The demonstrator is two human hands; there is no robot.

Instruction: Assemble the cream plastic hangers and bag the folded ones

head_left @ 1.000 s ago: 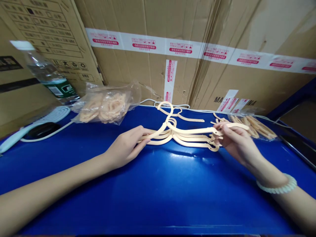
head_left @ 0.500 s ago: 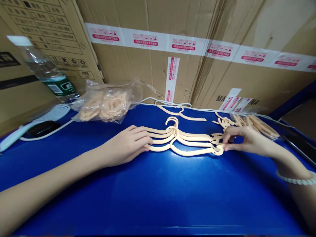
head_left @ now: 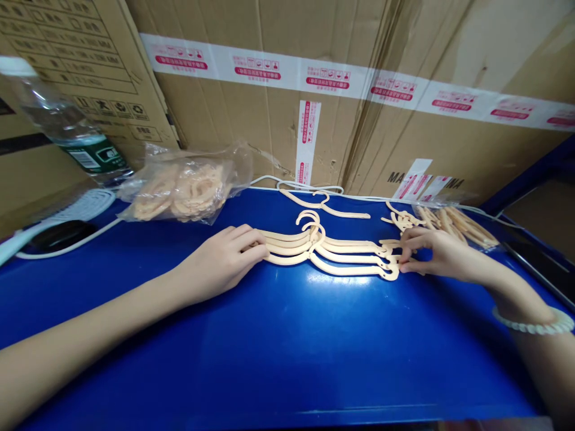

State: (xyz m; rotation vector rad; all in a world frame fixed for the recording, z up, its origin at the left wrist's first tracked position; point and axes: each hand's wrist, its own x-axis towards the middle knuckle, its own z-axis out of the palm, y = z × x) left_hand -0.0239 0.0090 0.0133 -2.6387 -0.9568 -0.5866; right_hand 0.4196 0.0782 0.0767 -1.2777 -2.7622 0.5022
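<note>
Several cream plastic hangers [head_left: 345, 269] lie nested together on the blue table, their hooks pointing away from me. My left hand [head_left: 233, 254] has its fingers closed round the left ends of these hangers. At their right ends, my right hand [head_left: 424, 251] pinches the tip of a hanger between thumb and fingers. The left tips are hidden under my left hand. Behind the stack, one separate hanger [head_left: 341, 212] lies by itself near a white cable. Small cream hook pieces [head_left: 402, 216] lie just beyond my right hand.
A clear bag of cream parts [head_left: 188, 188] lies at the back left, near a water bottle [head_left: 87, 143], a pale hairbrush [head_left: 85, 206] and a black object [head_left: 63, 235]. Another bag [head_left: 462, 224] sits back right beside a dark phone-like slab [head_left: 539, 272]. Cardboard boxes [head_left: 242, 114] wall the back.
The camera view has shifted slightly. The front hanger's left arm has drawn in closer to the others, and its hook now lies nearer theirs. Both hands keep their places at the hanger ends.
</note>
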